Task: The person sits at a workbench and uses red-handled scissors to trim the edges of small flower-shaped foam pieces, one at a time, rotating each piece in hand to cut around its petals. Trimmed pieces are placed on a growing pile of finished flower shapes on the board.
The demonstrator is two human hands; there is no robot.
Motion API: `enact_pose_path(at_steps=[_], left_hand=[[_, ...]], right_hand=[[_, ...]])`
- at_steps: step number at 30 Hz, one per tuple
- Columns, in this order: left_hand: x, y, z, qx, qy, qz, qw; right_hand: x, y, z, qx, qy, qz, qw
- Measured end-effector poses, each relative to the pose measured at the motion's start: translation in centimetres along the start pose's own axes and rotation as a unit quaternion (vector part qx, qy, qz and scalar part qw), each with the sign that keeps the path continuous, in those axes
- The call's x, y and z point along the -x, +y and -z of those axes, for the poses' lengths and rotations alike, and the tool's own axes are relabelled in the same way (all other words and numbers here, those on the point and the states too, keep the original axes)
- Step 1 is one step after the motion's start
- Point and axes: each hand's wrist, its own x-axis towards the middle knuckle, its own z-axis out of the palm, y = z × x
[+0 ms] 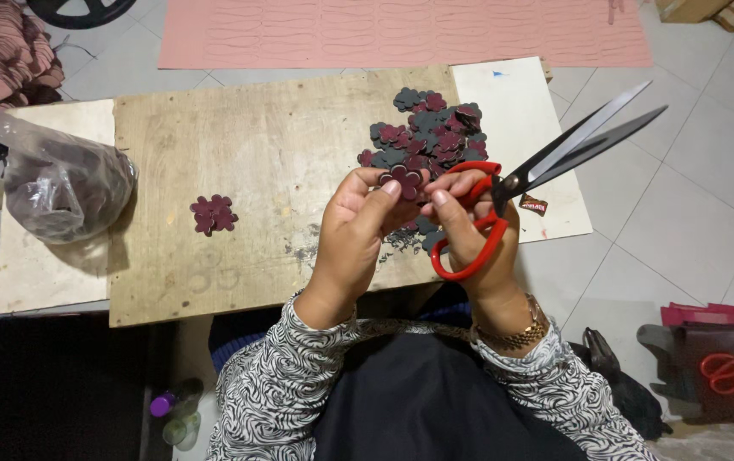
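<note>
1. A dark maroon flower-shaped cutout was held above the near edge of the wooden board, pinched between the fingertips of both hands.
2. The left hand gripped the cutout's left side, thumb and forefinger pressed onto it.
3. The right hand touched the cutout's right side with thumb and fingertip while its other fingers were curled through the red handles of a pair of large scissors; the blades stood slightly apart, pointing away past the board's right edge.
4. A heap of similar maroon and grey cutouts lay on the board just beyond the hands.
5. A small stack of maroon cutouts sat near the board's middle, well left of the hands.
6. A clear plastic bag rested off the board's left edge.
7. Smaller red scissors lay on the floor, far right of the board.
</note>
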Motion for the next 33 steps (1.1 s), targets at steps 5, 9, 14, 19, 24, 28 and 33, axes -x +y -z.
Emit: enact_pose_path(at_steps=[5,9,14,19,24,28,33], left_hand=[[0.7,-0.1,-0.2,-0.102,0.002,-0.024,0.994],[1.0,0.5,-0.6,-0.119,0.037,-0.036,0.992],[1.1,2.6,-0.5,-0.144,0.047,-0.092,0.984],[1.3,3.6,-0.9,-0.154,0.073,-0.098,0.980],[1.4,3.6,-1.2,-0.126,0.067,-0.086,0.986],[1.7,3.6,-1.4,-0.134,0.068,-0.093,0.984],[1.9,3.8,-1.7,-0.145,0.071,-0.093,0.983]], right_hand=[[0.1,-0.9,-0.4,0.029,-0.011,0.008,0.999],[0.2,-1.5,-0.7,0.009,-0.015,-0.018,1.000],[0.8,-1.9,-0.1,0.073,-0.053,-0.050,0.995],[2.1,-1.5,0.5,0.116,-0.176,-0.101,0.972],[2.7,-1.2,0.3,0.103,-0.272,-0.126,0.948],[2.6,-1.6,0.1,0.144,-0.302,-0.138,0.932],[2.6,-1.9,0.1,0.140,-0.308,-0.114,0.934]])
